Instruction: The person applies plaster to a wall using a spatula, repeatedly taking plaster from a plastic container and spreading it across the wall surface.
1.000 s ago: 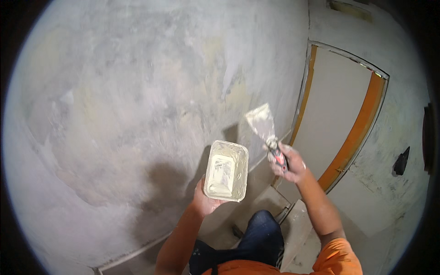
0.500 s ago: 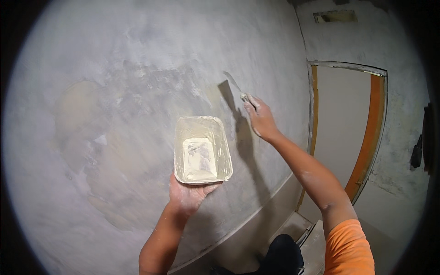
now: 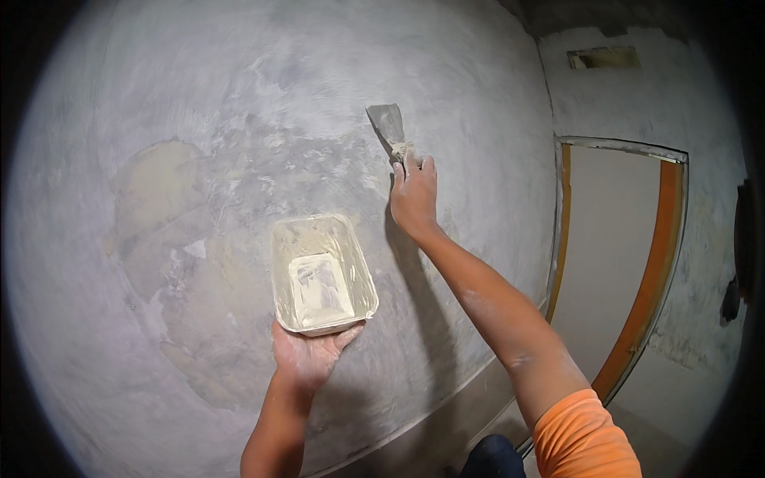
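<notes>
My left hand (image 3: 309, 354) grips a cream plastic tub (image 3: 364, 296) from below, its fingers hidden behind the base. The tub tilts toward me, with pale putty smeared over its walls and floor. In my right hand (image 3: 415, 193) is a putty knife (image 3: 386, 123), the fingers closed round its putty-caked handle. Its flat metal blade points up and lies against or very near the grey wall (image 3: 319, 151); I cannot tell whether it touches. Darker, rough patches and white streaks mark the wall left of the blade.
To the right, a doorway (image 3: 606, 231) with a pale panel and an orange-brown frame edge stands in the adjoining wall. Above it is a small rectangular opening (image 3: 604, 57). A dark object (image 3: 731, 299) hangs at the far right. My knee (image 3: 492, 458) shows at the bottom.
My right hand has moved left, and the knife has turned from edge-on to show its blade's flat face. The tub and my left hand have shifted slightly left and down in view.
</notes>
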The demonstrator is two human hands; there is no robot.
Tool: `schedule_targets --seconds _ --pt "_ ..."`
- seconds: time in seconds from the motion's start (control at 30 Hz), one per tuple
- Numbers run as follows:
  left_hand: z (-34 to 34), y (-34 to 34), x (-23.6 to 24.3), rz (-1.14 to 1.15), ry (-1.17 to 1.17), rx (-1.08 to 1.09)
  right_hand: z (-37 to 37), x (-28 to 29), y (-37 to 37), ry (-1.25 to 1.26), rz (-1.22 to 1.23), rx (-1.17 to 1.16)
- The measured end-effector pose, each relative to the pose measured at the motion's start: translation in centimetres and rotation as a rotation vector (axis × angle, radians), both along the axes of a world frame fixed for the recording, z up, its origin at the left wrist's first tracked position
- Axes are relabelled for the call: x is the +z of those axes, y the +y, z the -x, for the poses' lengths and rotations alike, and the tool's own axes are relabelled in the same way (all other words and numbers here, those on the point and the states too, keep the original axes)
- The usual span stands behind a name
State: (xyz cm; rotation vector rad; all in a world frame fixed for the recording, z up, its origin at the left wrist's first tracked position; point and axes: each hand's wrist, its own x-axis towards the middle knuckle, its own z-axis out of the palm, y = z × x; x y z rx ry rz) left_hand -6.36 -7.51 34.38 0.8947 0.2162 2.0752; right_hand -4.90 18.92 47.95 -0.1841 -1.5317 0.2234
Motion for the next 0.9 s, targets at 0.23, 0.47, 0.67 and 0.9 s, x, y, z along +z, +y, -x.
schedule_targets --seconds 0.23,0.47,0.67,0.9 --pt "-0.8 0.7 0.5 -0.052 0.153 0.137 1.9 -2.7 0.4 -0.091 0.042 -0.181" --pt "-0.6 0.6 0.6 -0.031 0.006 0.068 -0.1 -8.7 2.7 -0.159 -0.026 -0.214" --pt "-0.4 0.2 0.4 0.014 -0.050 -0.017 -2.8 -3.8 0.8 -0.092 -0.121 -0.118" --pt "-0.3 0.5 0.3 -0.025 0.080 0.077 -1.0 2.8 -1.8 -0.080 -0.155 -0.161"
